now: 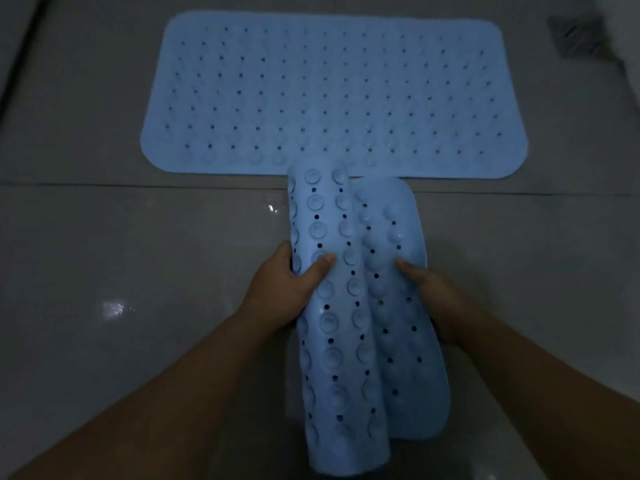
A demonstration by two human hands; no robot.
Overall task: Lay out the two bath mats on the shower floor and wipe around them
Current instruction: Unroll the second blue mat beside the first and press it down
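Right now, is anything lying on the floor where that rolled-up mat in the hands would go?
Nothing visible does. The grey floor tiles beside the curled mat look bare and wet-shiny. Only the flat mat beyond it limits the space, its near edge touching or overlapped.

I see a dark grey blurred object (pixel 581 38) lying at the far right, beside something white (pixel 628 36).
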